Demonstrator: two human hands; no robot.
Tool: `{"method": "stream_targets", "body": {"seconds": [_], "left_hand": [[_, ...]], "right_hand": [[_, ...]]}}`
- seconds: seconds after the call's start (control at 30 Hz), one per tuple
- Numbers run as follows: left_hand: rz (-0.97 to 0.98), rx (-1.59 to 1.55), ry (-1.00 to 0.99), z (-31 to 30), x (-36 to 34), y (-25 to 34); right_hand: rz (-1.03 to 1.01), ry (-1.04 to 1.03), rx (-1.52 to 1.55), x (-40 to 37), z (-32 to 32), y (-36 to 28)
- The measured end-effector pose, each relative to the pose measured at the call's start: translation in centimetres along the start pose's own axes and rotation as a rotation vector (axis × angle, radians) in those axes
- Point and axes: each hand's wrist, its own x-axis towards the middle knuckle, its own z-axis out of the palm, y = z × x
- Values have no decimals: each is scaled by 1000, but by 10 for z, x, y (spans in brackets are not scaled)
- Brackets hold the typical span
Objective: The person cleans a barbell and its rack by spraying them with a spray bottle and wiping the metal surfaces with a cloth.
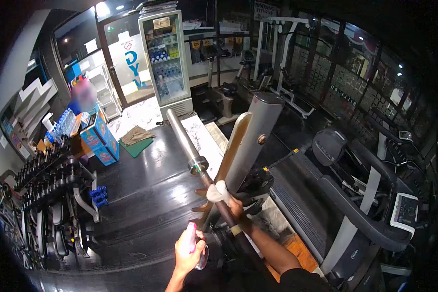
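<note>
A steel barbell (185,143) slants from the lower middle up toward the fridge, resting against a grey upright post (253,136) of a rack. My right hand (234,207) presses a white cloth (218,192) around the barbell's dark shaft, just below the collar. My left hand (187,248) is lower and to the left, closed on a small spray bottle (194,246) with a pink top, its nozzle aimed toward the bar.
A dumbbell rack (48,185) lines the left side. A treadmill (355,209) stands on the right. A drinks fridge (164,61) and exercise machines (238,87) are at the back. A person (82,97) stands far left by cardboard boxes (100,138). Dark floor lies between.
</note>
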Motion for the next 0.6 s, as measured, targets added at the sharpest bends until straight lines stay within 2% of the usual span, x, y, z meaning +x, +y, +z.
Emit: {"method": "stream_targets", "body": {"seconds": [0.03,0.1,0.13,0.33,0.37,0.4,0.43,0.5,0.57,0.6], "left_hand": [[-10,17,2,0,0,1],[-22,35,3,1,0,4],[-18,2,-4,2,0,7],[-1,-5,11,1,-5,9],[1,-2,25,0,-6,9],[1,1,30,-2,-6,9],[-18,41,19,-4,-7,8],[-43,77,6,-3,-8,8],[-62,40,29,3,-6,12],[-64,40,27,4,-6,11]], "right_hand": [[2,1,0,-7,0,0],[142,-162,100,-16,1,-11],[143,-160,100,-22,2,-9],[518,258,473,-66,24,53],[241,245,-49,-80,16,103],[561,286,-21,-64,1,62],[413,508,-7,-48,-3,33],[-26,590,-556,-38,-21,35],[-91,599,-328,4,-40,-21],[-223,583,-429,29,-44,-39]]}}
